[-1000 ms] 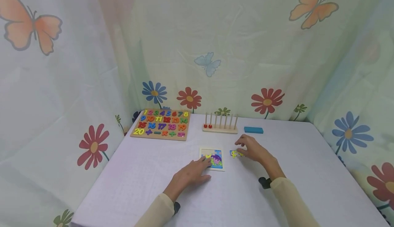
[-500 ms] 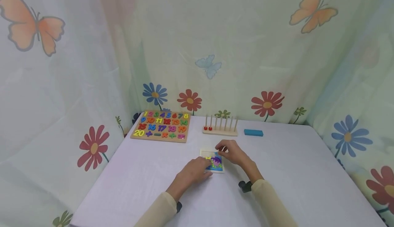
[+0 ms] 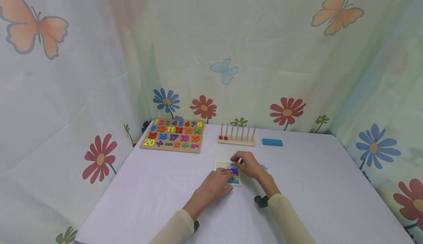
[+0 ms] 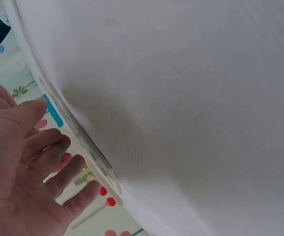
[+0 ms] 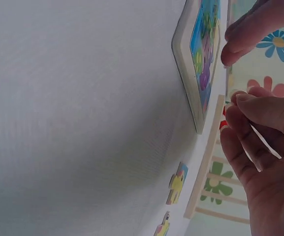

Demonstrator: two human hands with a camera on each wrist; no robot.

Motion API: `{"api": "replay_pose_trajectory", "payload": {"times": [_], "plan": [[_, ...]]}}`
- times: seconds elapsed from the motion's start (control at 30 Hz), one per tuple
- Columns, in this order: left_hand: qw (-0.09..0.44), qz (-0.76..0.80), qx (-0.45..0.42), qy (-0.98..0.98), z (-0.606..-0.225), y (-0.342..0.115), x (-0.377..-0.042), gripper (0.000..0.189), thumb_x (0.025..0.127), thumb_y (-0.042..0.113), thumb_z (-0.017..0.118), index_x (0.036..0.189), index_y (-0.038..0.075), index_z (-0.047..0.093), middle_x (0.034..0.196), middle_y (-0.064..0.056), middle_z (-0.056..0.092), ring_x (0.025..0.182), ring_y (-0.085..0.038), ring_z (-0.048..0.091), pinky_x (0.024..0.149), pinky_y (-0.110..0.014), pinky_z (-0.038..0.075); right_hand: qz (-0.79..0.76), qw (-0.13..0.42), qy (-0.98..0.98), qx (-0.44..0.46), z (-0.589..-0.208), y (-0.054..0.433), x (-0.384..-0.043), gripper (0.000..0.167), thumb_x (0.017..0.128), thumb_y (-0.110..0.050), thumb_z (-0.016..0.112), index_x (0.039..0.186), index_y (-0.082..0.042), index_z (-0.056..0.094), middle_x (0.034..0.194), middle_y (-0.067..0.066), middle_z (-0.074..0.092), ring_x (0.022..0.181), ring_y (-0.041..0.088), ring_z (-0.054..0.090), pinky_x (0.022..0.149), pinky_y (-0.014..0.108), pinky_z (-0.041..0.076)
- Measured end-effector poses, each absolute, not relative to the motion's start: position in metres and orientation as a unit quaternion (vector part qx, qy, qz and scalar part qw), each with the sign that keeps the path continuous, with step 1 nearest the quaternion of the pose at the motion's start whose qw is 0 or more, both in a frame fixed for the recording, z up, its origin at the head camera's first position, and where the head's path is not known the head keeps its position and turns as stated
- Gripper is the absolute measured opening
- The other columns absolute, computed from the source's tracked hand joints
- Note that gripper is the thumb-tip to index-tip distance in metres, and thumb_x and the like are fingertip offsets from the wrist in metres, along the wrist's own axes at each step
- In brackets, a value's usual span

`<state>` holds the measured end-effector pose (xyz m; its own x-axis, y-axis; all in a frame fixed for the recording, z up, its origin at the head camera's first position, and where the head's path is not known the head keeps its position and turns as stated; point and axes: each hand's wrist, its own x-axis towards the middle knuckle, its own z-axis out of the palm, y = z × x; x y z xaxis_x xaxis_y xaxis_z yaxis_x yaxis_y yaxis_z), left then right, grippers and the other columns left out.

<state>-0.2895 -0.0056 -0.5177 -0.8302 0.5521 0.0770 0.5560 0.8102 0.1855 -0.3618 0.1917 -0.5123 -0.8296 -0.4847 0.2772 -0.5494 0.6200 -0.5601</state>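
A small framed jigsaw puzzle lies flat on the table, its picture in blue, purple and yellow. My left hand rests over its left and middle part, fingers extended and covering much of the picture. At the puzzle's upper right corner is my right hand, thumb and index fingertips brought together. Whether a piece sits between those tips is hidden. In the right wrist view, a loose yellow-and-blue puzzle piece and another yellow piece lie beside the frame; in the head view a blue bit shows behind the right wrist.
A number board with colourful numerals and signs stands at the back left. Behind the puzzle is a wooden peg rack with red beads on its left pegs. A blue block lies to the rack's right. Printed curtains surround the table.
My right hand has moved left from the loose pieces to the puzzle's upper right corner and stays there. My left hand has slid slightly right over the picture.
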Motion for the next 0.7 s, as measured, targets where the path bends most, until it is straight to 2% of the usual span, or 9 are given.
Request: {"api": "replay_pose_trajectory", "payload": {"times": [0.23, 0.7], "plan": [[-0.019, -0.09, -0.278, -0.956, -0.5189, -0.0038, -0.2822, 0.054, 0.103, 0.036, 0.075, 0.152, 0.015, 0.063, 0.157, -0.002, 0.061, 0.152, -0.023, 0.05, 0.122, -0.04, 0.046, 0.314, 0.042, -0.908, 0.275, -0.5125, 0.1934, -0.3621, 0.02, 0.092, 0.015, 0.073, 0.108, 0.004, 0.078, 0.103, 0.012, 0.078, 0.093, 0.026, 0.072, 0.081, 0.042, 0.065], [-0.067, -0.113, -0.262, -0.956, -0.514, -0.0024, -0.2808, 0.058, 0.104, 0.039, 0.074, 0.155, 0.014, 0.06, 0.162, -0.003, 0.055, 0.157, -0.022, 0.043, 0.121, -0.041, 0.047, 0.294, 0.031, -0.921, 0.253, -0.511, 0.1935, -0.3604, 0.019, 0.093, 0.014, 0.073, 0.108, 0.003, 0.079, 0.101, 0.011, 0.078, 0.093, 0.024, 0.071, 0.084, 0.042, 0.065]]}}
